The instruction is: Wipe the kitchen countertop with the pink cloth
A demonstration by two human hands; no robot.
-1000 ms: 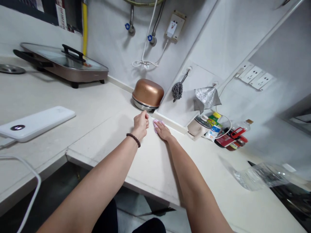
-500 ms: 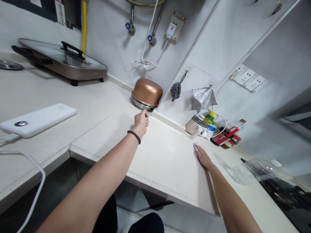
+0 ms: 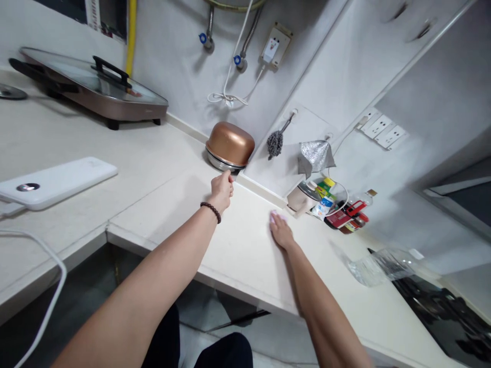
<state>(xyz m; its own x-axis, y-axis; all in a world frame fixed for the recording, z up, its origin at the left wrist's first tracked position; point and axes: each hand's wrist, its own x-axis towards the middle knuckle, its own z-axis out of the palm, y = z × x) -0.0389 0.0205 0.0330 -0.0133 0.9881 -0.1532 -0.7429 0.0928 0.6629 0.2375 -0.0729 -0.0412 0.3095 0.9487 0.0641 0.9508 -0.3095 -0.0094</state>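
Observation:
My right hand [image 3: 282, 231] lies flattened over a small pink cloth [image 3: 273, 213] on the white countertop [image 3: 245, 250], and only the cloth's edge shows past the fingers. A dark bead bracelet [image 3: 211, 211] circles the wrist of my left hand [image 3: 222, 189], whose fingers are curled closed. That hand is right in front of a copper-coloured pot [image 3: 231, 143], turned bottom up over a silver metal basin [image 3: 222, 162] in the corner. Whether the left fingers grip the basin's edge or anything else is hidden.
An electric griddle [image 3: 115, 105] with a glass lid and a white power bank [image 3: 63, 181] are on the left. Along the right wall stand a small cooker [image 3: 302, 198], seasoning bottles [image 3: 347, 217], a clear plastic bottle [image 3: 383, 266] and a black stove [image 3: 441, 312].
My right hand has slid left across the counter with the pink cloth, closer to the left hand. The left hand stays by the copper pot. The view has shifted slightly.

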